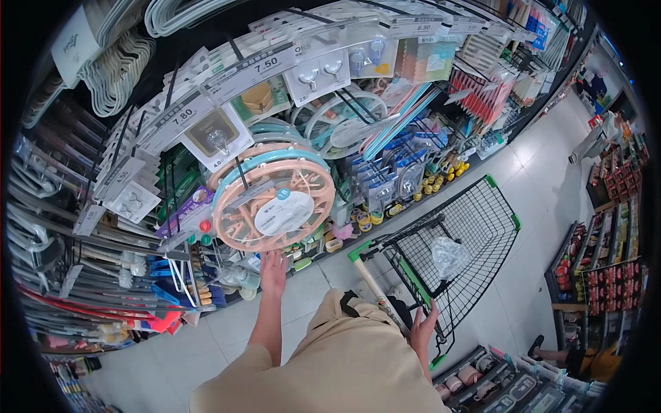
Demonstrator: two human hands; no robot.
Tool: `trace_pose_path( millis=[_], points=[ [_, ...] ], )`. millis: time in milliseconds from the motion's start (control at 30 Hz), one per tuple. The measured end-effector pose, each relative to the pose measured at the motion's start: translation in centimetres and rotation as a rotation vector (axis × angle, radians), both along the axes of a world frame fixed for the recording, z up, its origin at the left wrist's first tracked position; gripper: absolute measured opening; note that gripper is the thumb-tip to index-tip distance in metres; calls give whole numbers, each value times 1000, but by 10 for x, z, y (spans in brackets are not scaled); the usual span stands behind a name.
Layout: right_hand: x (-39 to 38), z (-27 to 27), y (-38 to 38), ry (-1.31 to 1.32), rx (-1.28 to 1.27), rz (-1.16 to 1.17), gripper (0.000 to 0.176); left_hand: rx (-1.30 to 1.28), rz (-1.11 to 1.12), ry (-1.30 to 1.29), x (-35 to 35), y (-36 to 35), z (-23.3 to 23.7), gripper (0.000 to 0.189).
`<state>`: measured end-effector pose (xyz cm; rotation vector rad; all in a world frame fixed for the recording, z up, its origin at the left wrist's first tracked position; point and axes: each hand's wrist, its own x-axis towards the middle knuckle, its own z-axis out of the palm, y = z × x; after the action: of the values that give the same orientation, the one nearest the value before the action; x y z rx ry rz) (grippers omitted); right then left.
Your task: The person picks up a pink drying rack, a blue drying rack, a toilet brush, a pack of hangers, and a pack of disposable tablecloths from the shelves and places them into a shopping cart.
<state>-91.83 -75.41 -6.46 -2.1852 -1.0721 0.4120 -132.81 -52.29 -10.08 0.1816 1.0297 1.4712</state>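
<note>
My left hand (273,272) reaches up with its fingertips right at the lower rim of a peach round clip hanger (227,224), fingers extended. The hanger has a white oval label and hangs on a display hook, with a blue round hanger (258,162) behind it. My right hand (423,329) is beside the rear of a black wire shopping cart (475,237) with green corners, thumb and fingers apart. A clear plastic-wrapped item (449,257) lies in the cart.
Hooks with carded goods and price tags (267,64) line the shelf ahead. Clothes hangers (113,76) hang at upper left. Shelves of packaged goods (613,286) stand across the aisle floor (544,165). Another person's shoe (536,346) shows at lower right.
</note>
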Motion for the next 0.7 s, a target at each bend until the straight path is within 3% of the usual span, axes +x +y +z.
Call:
trace_pose_path(
  millis=[100, 233, 500, 600, 700],
  points=[
    [2, 2, 12, 129, 25, -7, 47, 49, 21, -110, -10, 3, -6, 55],
    [4, 0, 19, 106, 20, 17, 46, 40, 35, -167, -12, 1, -3, 39],
    [7, -14, 28, 68, 87, 71, 44, 136, -178, -114, -15, -20, 33, 49],
    [4, -12, 32, 131, 48, 76, 42, 192, -242, -107, -13, -22, 57, 57],
    [-2, 6, 36, 197, -41, 67, 41, 212, -299, -115, -23, -25, 52, 60]
  ],
)
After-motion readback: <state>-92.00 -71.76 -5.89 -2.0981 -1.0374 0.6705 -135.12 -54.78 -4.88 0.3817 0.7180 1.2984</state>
